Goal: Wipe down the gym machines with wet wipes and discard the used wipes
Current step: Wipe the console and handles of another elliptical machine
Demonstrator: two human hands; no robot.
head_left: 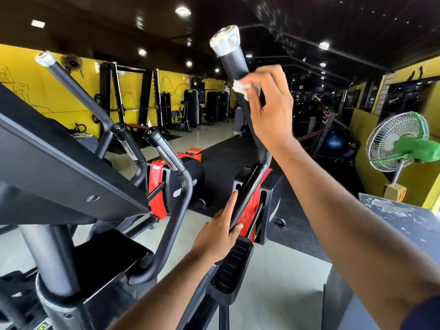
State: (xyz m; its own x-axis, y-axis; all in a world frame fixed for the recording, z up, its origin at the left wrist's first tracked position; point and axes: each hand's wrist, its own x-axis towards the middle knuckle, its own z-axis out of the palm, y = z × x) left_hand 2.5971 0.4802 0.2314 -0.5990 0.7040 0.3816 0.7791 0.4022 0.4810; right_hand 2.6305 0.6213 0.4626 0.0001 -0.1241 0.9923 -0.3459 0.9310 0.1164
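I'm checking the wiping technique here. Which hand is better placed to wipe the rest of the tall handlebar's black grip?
Right. The right hand already presses the white wipe against the grip; the left hand holds the bar lower down, with no wipe.

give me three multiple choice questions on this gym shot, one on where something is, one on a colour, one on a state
1. Where is the wet wipe?
A. on the floor
B. pressed against the tall handlebar
C. on the pedal

2. What colour is the standing fan?
A. green
B. blue
C. white

3. What is the left hand doing?
A. hanging idle
B. holding a bottle
C. gripping the lower bar

Answers:
1 B: the right hand holds it there, below the silver end cap.
2 A: green blades and housing.
3 C: thumb and fingers wrap round the bar.
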